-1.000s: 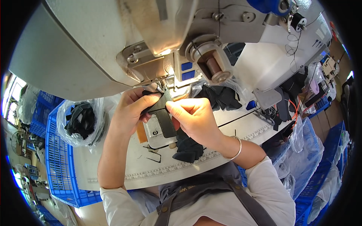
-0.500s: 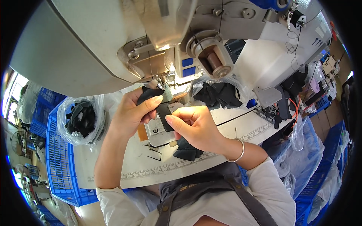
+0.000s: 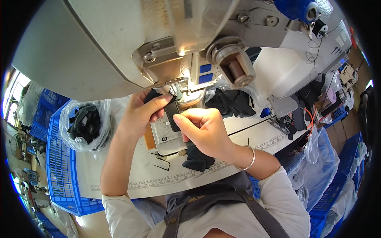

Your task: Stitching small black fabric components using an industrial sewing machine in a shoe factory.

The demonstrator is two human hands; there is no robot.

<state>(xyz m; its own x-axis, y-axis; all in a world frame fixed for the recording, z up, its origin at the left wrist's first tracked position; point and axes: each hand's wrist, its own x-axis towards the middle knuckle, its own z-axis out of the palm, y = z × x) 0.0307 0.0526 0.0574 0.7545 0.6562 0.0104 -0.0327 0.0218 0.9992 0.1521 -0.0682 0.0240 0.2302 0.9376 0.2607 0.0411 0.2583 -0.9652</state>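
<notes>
A narrow dark fabric piece [image 3: 172, 114] with a stitched edge is held between my two hands, just in front of the needle area of the sewing machine [image 3: 174, 85]. My left hand [image 3: 145, 108] pinches its upper part between thumb and fingers, close to the presser foot. Lower down, my right hand [image 3: 204, 129] grips the strip's near end with thumb and forefinger. Under the strip lies the metal machine plate [image 3: 163, 139]. Dark cut pieces [image 3: 197, 157] rest on the white table just below my right hand.
At left, a clear plastic bag [image 3: 85, 126] of dark pieces sits by a blue crate [image 3: 61, 166]. More dark fabric pieces [image 3: 230, 103] lie behind my right hand. A printed ruler [image 3: 178, 180] runs along the table's near edge. Plastic-lined blue crates [image 3: 333, 198] stand at right.
The fabric strip and both hands have moved slightly away from me, toward the needle area. The strip's near end sits higher, and the view has shifted a little.
</notes>
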